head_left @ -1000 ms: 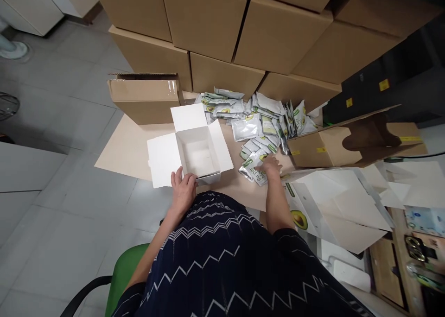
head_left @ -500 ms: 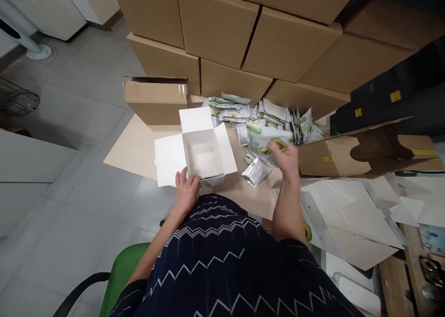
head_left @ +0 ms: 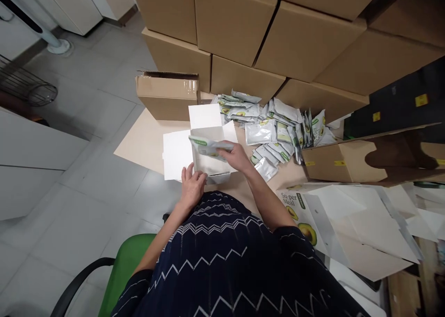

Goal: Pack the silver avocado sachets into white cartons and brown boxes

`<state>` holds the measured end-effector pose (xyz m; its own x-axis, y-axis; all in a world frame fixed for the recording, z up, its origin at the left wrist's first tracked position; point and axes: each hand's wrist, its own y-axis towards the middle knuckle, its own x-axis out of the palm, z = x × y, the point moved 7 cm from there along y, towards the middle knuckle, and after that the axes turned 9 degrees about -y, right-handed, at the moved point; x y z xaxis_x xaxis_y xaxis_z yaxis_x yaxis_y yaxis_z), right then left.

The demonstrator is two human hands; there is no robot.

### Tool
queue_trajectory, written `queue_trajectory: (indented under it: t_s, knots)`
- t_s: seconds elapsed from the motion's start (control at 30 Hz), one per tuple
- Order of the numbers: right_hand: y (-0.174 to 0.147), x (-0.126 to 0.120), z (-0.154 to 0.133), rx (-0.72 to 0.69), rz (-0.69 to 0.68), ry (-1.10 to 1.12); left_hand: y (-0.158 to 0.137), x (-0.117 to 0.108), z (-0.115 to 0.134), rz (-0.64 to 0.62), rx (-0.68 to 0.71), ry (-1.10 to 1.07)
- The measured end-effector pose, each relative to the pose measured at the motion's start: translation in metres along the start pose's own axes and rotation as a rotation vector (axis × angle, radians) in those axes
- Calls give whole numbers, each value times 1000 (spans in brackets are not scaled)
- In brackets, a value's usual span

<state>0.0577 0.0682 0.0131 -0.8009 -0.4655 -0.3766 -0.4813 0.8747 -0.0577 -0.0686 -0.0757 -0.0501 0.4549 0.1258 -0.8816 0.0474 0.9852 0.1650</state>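
A white cardboard box [head_left: 176, 155] stands on the table with its flaps spread. At its near left corner, my left hand [head_left: 193, 186] grips the near wall, with the fingers over the edge. My right hand [head_left: 238, 158] is closed on the right end of a printed foil pouch [head_left: 205, 146], which it holds over the box opening. The pouch covers part of the box's inside. To the right lies a pile of similar pouches [head_left: 245, 111] with avocado pictures. A plain silver pouch [head_left: 266, 169] lies at the pile's near side.
Large brown cartons [head_left: 236, 22] are stacked behind the table. A smaller brown box [head_left: 168, 94] stands at the back left. An open carton [head_left: 354, 159] and white unfolded boxes [head_left: 351, 219] are on the right. A green chair [head_left: 130, 261] is behind me.
My right hand has carried the pouch left, from beside the pile to over the white box. The left hand stays at the box's near edge. The view has shifted slightly.
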Motion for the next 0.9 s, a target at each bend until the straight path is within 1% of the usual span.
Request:
queue_trajectory:
  t_s: [0.1, 0.17, 0.3, 0.4, 0.47, 0.57, 0.63, 0.7, 0.8, 0.9]
  knots:
    - [-1, 24, 19, 62, -200, -225, -1, -2, 1, 26, 15, 19]
    - [-4, 30, 24, 63, -305, -346, -1, -3, 2, 41, 22, 32]
    - [-9, 34, 17, 14, -520, -424, -1, -4, 3, 58, 23, 63]
    - [-13, 42, 12, 16, -680, -508, 0, -4, 3, 51, 10, 76]
    - [-13, 49, 12, 39, -709, -624, 2, -3, 5, 39, 12, 80]
    - [-11, 60, 10, 44, -705, -851, 3, -3, 5, 25, 10, 80]
    - [-7, 62, 6, 40, -705, -978, 3, -3, 4, 19, 2, 67]
    - [-1, 59, -1, 22, -715, -1037, 2, -3, 2, 15, -3, 54]
    - [8, 52, -9, -30, -735, -1046, 0, -3, 1, 22, -5, 45]
    - [14, 56, 0, -25, -822, -1081, -1, -3, 0, 30, -7, 39]
